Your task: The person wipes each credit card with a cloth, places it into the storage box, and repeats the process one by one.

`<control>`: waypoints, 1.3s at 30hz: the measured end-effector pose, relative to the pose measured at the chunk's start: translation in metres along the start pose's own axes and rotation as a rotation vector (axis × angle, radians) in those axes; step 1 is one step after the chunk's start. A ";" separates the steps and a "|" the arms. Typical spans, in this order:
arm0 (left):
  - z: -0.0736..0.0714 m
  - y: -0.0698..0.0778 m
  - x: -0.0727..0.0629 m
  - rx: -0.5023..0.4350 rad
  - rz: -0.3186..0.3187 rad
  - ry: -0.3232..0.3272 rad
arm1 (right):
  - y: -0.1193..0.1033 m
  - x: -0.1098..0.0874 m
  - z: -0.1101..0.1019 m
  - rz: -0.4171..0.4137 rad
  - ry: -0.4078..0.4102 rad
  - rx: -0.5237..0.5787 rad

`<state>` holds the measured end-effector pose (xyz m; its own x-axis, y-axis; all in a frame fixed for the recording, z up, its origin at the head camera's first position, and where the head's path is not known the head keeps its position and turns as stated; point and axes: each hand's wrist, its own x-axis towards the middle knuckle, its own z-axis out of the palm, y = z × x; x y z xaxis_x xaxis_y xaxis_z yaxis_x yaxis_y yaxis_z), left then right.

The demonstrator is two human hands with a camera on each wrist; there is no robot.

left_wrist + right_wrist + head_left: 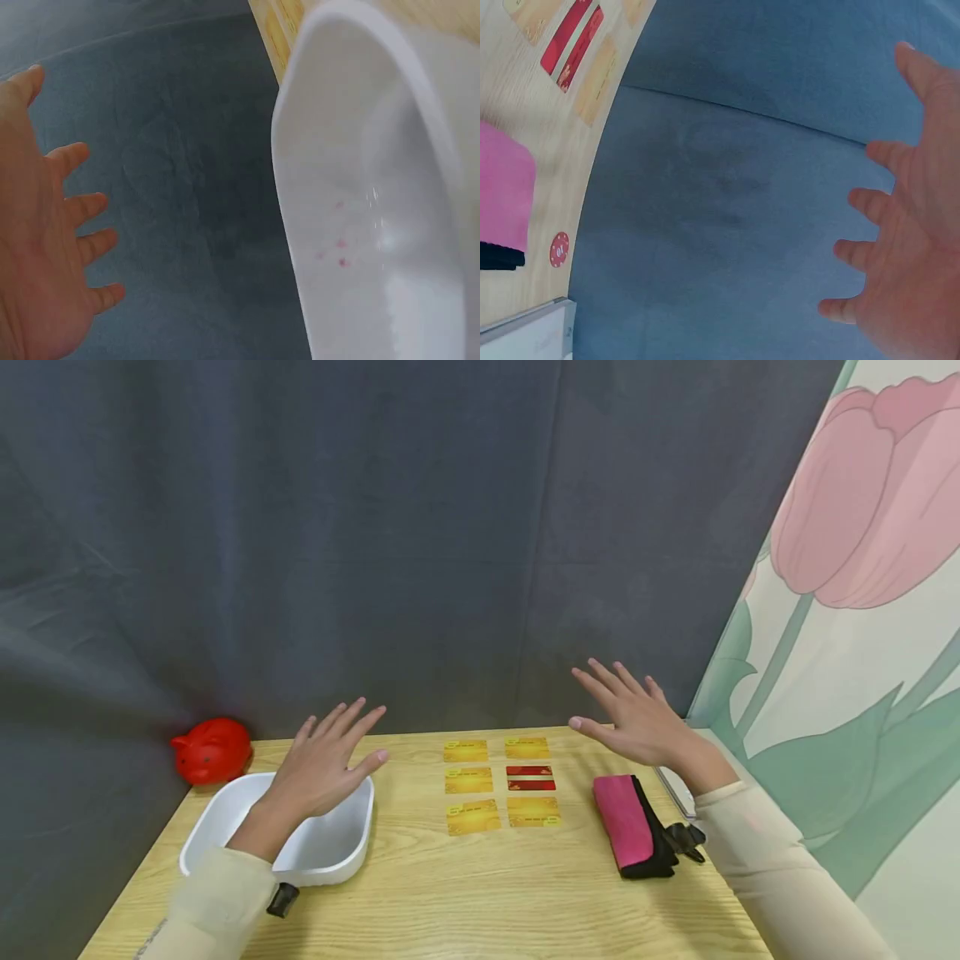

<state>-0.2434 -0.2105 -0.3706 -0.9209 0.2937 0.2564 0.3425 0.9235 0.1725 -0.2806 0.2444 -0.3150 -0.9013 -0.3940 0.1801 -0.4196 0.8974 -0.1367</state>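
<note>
My left hand (318, 770) hovers above a white plastic basin (352, 843), fingers spread and holding nothing. On the other side my right hand (637, 722) is raised over the table's far right part, its fingers spread too. Between them lie several yellow cards (468, 779) in two columns, with one red card (531, 778) in the right column. A folded pink and black cloth (624, 822) lies below the right hand, apart from it. In the left wrist view the basin (345, 187) has small reddish spots inside.
A red piggy bank (213, 752) stands at the back left behind the basin. A red poker chip (559, 249) and a white flat box (529, 334) lie near the right back edge. A dark curtain (420, 543) hangs behind the table (450, 893); a tulip-painted wall (847, 527) is at right.
</note>
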 end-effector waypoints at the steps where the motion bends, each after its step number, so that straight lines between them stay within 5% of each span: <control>1: 0.001 0.002 0.000 -0.010 0.000 0.003 | 0.000 -0.002 0.000 0.004 0.002 0.008; 25: 0.052 0.071 -0.009 -0.543 0.045 0.049 | 0.031 -0.051 0.059 0.094 0.051 0.249; 39: 0.098 0.104 -0.009 -0.643 -0.135 0.034 | 0.038 -0.075 0.095 0.180 0.054 0.352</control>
<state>-0.2173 -0.0928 -0.4479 -0.9607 0.1678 0.2211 0.2773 0.6167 0.7367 -0.2391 0.2891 -0.4261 -0.9609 -0.2167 0.1725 -0.2748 0.8244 -0.4948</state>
